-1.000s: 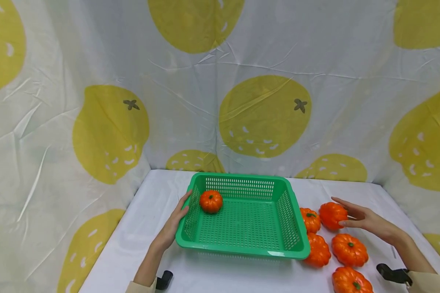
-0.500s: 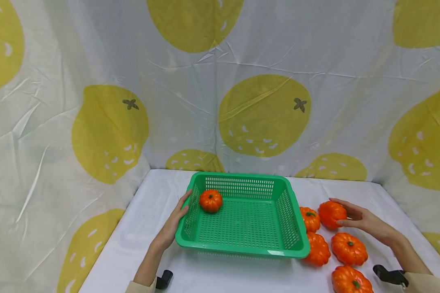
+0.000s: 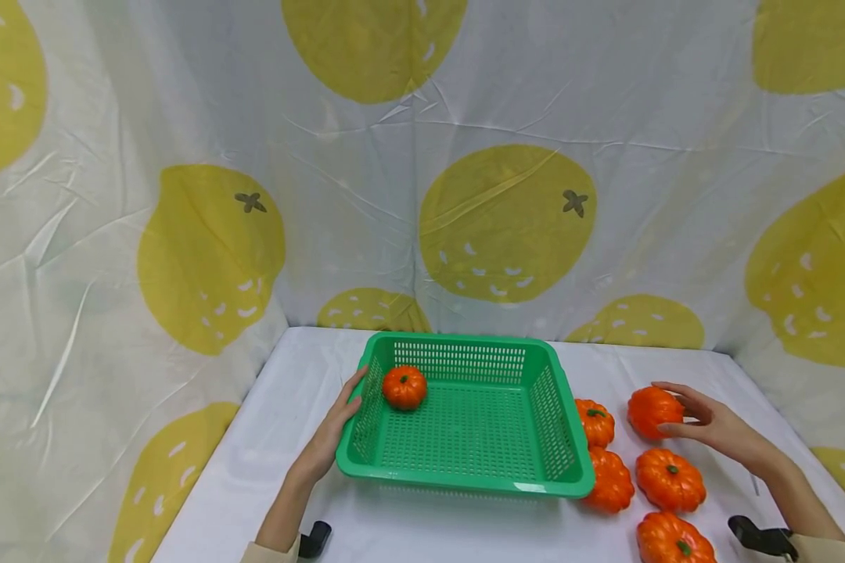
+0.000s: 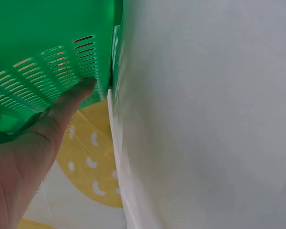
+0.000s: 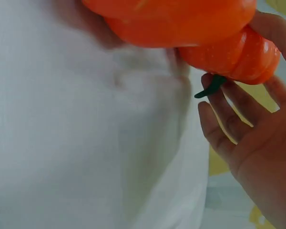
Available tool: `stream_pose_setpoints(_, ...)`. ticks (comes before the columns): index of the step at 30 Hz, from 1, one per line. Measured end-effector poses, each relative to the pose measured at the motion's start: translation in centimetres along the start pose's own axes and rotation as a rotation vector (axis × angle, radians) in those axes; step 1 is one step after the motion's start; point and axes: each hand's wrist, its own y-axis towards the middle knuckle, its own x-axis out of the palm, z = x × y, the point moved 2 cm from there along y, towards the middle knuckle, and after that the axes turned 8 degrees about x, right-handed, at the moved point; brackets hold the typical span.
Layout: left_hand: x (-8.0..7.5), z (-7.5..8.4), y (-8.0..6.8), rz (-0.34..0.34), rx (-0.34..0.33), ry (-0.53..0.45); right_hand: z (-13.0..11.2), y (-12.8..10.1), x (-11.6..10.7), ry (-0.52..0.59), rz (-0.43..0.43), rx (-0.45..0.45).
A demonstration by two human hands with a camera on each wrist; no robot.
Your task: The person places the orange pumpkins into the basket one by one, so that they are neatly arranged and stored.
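Lemon-print sheeting [image 3: 352, 203] hangs behind and to both sides of the white bench [image 3: 408, 532]. From my head view, the green basket [image 3: 458, 478] stands mid-bench, and my left fingers [image 3: 350, 387] lie nearly straight along its left side, released rather than clasping, probably to steady it. One small pumpkin [image 3: 404, 388] sits inside, toward the back left corner. My right fingers [image 3: 686, 393] grasp the far pumpkin [image 3: 651, 414] from its right side, thumb toward me, a spread that seems to suit its round body. Between it and the basket stands a back pumpkin [image 3: 595, 423], so a low sideways path looks tight; over the rim there is more room. A front pumpkin [image 3: 609, 482] is just beside the basket too, with a middle pumpkin [image 3: 670, 480] and a nearest pumpkin [image 3: 675, 539] to the right.

From my left wrist, one fingertip rests on the slotted outer wall, the bench edge running close by.

From my right wrist, the grasped pumpkin's green stem [image 5: 211, 87] points back among my fingers; whether it is lifted, I cannot tell.
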Motion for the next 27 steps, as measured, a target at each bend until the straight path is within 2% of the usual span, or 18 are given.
stream_pose_setpoints(4,0.0,-0.1,-0.1,0.002,0.000,0.002,0.0,-0.1,-0.4,-0.056,0.035,0.010)
stream_pose_setpoints(14,0.0,-0.1,-0.1,-0.004,0.004,0.006,-0.5,0.6,0.2,-0.118,0.029,0.036)
stream_pose_setpoints(27,0.0,0.0,0.0,-0.006,0.015,-0.001,-0.9,1.2,0.8,-0.097,-0.010,0.075)
